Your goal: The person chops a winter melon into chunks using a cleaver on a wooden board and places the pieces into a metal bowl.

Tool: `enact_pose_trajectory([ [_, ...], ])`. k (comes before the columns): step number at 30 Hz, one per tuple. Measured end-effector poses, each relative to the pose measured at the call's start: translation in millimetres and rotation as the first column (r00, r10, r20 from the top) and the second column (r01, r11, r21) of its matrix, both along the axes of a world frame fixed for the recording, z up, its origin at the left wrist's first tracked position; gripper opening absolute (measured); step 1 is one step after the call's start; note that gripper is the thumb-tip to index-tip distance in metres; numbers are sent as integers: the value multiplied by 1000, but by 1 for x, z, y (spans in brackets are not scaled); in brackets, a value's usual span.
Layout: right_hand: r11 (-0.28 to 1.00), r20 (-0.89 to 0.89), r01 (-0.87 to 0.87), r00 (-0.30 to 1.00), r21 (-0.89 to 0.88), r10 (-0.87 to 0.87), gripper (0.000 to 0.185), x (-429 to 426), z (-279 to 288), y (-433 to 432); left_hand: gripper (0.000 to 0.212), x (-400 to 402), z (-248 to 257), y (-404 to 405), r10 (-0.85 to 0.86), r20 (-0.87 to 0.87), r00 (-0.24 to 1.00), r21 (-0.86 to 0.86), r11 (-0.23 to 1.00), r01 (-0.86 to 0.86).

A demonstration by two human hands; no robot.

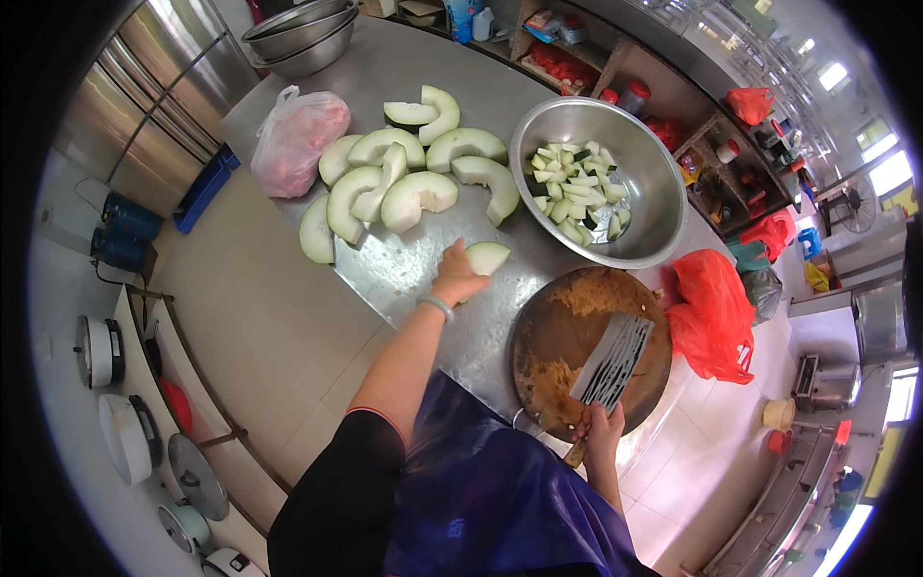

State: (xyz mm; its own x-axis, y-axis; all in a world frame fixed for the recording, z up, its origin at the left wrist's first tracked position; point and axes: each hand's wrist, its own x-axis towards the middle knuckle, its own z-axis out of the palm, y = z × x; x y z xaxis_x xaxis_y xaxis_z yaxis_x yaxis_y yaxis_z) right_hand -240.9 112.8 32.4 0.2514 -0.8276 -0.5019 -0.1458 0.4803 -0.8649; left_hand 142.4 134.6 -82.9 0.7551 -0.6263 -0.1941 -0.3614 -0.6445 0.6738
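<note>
My left hand, with a pale bangle at the wrist, has its fingers and thumb around the end of a winter melon piece on the steel table. In my right hand is the wooden handle of a cleaver; its broad, wet-streaked blade lies over the round wooden chopping block. Beyond my left hand lie several thick curved winter melon slices, pale with green rind. A large steel basin behind the block holds cut melon chunks, some showing dark green skin.
A tied plastic bag with pinkish contents sits at the table's left edge. Stacked steel bowls stand at the far end. To the block's right is a red plastic bag. Shelves with jars and bags run behind the table.
</note>
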Motion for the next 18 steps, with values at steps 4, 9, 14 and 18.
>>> enact_pose_trajectory([
  [4, 1000, -31, 19, 999, 16, -18, 5, -25, 2, -10, 97, -37, 48, -22, -125, 61, 990, 195, 975, 111],
  [9, 1000, -18, -3, 1000, -18, 3, 7, -48, 5, -18, 88, -34, 18, 1, 2, -465, 885, -257, 956, -138],
  [14, 994, -53, -99, 994, -55, 96, 11, -65, 1, -29, 56, -125, 84, 0, -260, -869, 421, -390, 883, -261],
  [18, 978, -28, -198, 980, -59, 196, 8, -55, 0, -41, 50, -196, 53, -14, -282, -895, 346, -351, 923, -157],
])
